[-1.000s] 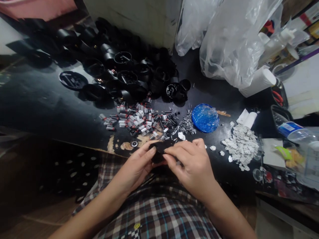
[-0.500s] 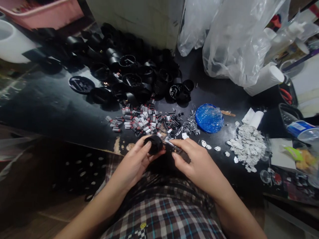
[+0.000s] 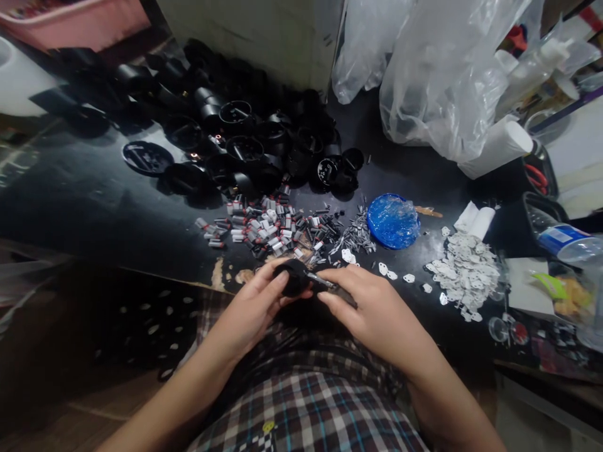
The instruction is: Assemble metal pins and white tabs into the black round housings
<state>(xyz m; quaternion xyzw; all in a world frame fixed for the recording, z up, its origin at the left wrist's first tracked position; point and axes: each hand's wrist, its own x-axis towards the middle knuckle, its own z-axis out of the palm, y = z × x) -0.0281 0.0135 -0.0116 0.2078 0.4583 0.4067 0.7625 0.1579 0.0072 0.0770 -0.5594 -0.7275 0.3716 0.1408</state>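
My left hand (image 3: 258,302) is wrapped round a round black part (image 3: 296,277), with the thumb on its rim. In my right hand (image 3: 362,298) is a slim metal tool (image 3: 321,280), its tip at the right edge of the black part. The tool's rear end is mostly hidden by the fingers. Just beyond my hands lies a pile of small grey and white cylinders with red bands (image 3: 277,229). Small grey pins (image 3: 358,235) lie to its right, beside a blue lid (image 3: 394,221) holding a clear, glossy substance.
Many black round housings (image 3: 245,149) are heaped at the back left. White flat plates (image 3: 466,273) are piled at the right, near a plastic bottle (image 3: 568,242). Clear plastic bags (image 3: 438,81) stand at the back right, and a pink bin (image 3: 85,28) at the far left.
The tool's tip has moved up against the black part, and my right hand has shifted slightly left. The whole view has shifted a little.
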